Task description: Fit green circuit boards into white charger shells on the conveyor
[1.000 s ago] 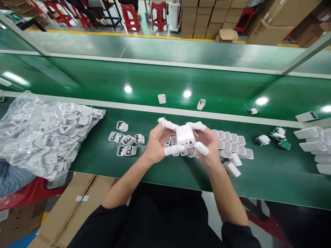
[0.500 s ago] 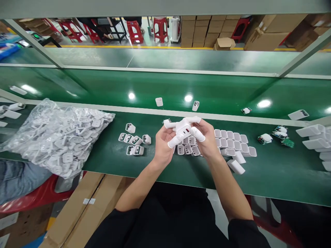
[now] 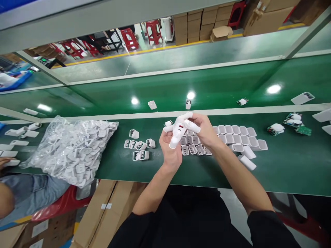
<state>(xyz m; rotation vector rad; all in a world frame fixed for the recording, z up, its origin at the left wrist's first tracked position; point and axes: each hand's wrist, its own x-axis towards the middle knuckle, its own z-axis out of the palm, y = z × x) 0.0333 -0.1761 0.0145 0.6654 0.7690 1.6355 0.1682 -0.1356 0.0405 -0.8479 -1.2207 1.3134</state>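
A white charger housing [image 3: 181, 127] with dark and red port slots sits in both hands, above the green bench. My left hand [image 3: 171, 151], in white finger cots, is closed around its lower left side. My right hand [image 3: 205, 130], also with finger cots, grips it from the upper right; the fingers cover much of the housing. Just behind the left fingers lies a small circuit-board assembly [image 3: 168, 123]. Rows of white housings [image 3: 236, 139] extend beneath and right of my hands. To the left stand several housings with boards inside [image 3: 141, 145].
A clear plastic bag [image 3: 73, 148] full of white parts lies on the left. Loose circuit boards [image 3: 294, 120] and more housings are at the right. At the far left edge is another person's hand [image 3: 4, 162]. Cardboard cartons [image 3: 103, 206] stand below the bench front.
The view has tilted and shifted. Between my fingers the housing has turned, and my hands are closer together around it. A co-worker's hand now shows at the far left.
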